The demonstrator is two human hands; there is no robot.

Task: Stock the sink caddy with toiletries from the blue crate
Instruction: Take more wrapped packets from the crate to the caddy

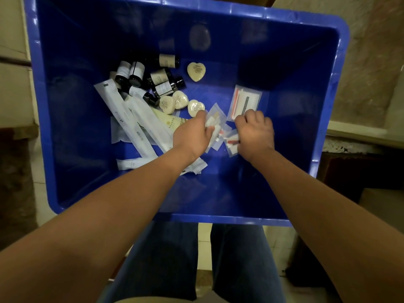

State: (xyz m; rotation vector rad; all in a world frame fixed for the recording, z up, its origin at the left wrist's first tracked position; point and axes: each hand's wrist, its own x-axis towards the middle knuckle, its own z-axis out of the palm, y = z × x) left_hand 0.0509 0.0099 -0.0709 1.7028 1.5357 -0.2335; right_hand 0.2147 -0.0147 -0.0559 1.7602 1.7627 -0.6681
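Note:
Both my hands reach down into the blue crate (pixel 323 101). My left hand (pixel 192 134) grips a small clear sachet (pixel 215 119) with white contents. My right hand (pixel 255 132) has its fingers curled on other clear sachets (pixel 231 143) with red and white items, lying on the crate floor. A larger clear packet (pixel 246 100) with an orange stick and a grey strip lies just beyond my right hand. Several dark small bottles (pixel 153 82), heart-shaped soaps (pixel 196 71) and long white wrapped packets (pixel 129 119) lie to the left. The sink caddy is out of view.
The crate's walls rise high all round the items. My legs in blue trousers (pixel 236 259) stand below its near rim. A pale tiled floor (pixel 203 243) shows beneath. A stone ledge (pixel 358 132) sits to the right of the crate.

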